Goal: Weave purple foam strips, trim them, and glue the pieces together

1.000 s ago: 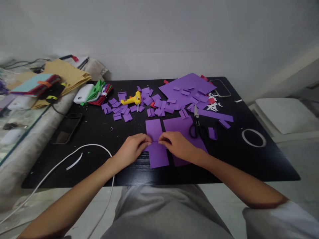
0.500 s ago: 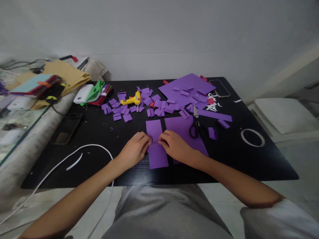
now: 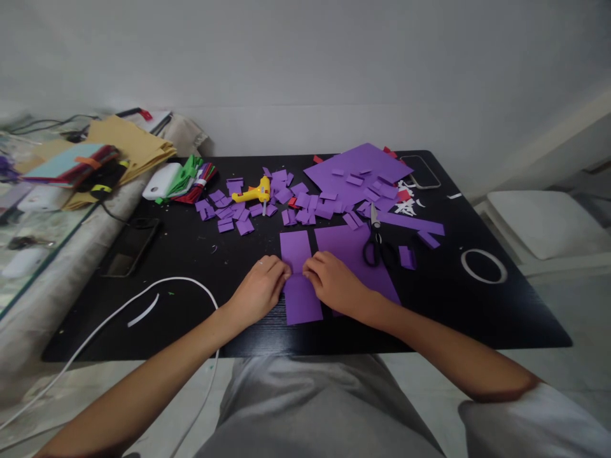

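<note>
A narrow purple paper sheet lies in front of me with a crease across its middle. My left hand pinches its left edge at that crease, fingers closed. On the opposite edge, my right hand pinches the same sheet at the crease. A larger purple sheet rests on the table to the right, partly under my right hand and wrist. Black-handled scissors lie on it, blades pointing away from me.
Behind the sheets are many small folded purple pieces and a yellow glue gun. A phone and white cable lie left. Tape ring sits right, near a purple strip. All are on the black table.
Both hands keep their pinch at the crease, with barely any movement. The whole view has shifted very slightly.
</note>
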`<state>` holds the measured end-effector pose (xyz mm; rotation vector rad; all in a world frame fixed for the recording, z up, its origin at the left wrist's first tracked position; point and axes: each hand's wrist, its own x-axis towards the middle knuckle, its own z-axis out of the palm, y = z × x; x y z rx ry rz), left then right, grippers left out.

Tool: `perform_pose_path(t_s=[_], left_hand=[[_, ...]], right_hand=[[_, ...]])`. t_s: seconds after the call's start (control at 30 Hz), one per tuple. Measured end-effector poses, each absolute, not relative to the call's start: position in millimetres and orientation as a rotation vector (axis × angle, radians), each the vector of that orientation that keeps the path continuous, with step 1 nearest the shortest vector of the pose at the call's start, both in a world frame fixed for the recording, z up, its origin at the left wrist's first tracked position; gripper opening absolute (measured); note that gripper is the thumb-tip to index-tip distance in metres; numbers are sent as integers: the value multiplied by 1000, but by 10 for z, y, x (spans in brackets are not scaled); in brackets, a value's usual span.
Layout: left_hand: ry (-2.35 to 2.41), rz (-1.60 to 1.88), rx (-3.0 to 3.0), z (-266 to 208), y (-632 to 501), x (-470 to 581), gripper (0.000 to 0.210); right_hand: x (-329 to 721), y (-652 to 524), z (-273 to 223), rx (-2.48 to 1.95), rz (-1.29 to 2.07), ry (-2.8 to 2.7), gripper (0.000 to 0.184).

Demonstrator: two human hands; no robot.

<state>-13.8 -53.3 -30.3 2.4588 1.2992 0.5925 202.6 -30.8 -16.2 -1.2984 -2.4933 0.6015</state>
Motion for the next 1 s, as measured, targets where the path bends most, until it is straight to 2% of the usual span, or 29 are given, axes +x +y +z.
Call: perform_pose_path(t_s=[0.13, 0.33, 0.47, 0.83, 1.0], left_hand=[[1311, 627, 2459, -298, -535, -138, 16], [1274, 603, 2656, -295, -588, -123, 20], [1183, 515, 2881, -277, -652, -123, 26], [1283, 244, 2929, -242, -890, -88, 52], [1307, 260, 2902, -246, -921, -126, 53]], right_hand=[[2024, -329, -172, -1263, 413, -2528, 11], [2032, -495, -197, -1057, 235, -2723, 20], [2055, -671, -235, -1083, 80, -2764, 31], [2409, -764, -337, -1213, -54, -2600, 35], [2437, -802, -344, -1185, -112, -2586, 36]])
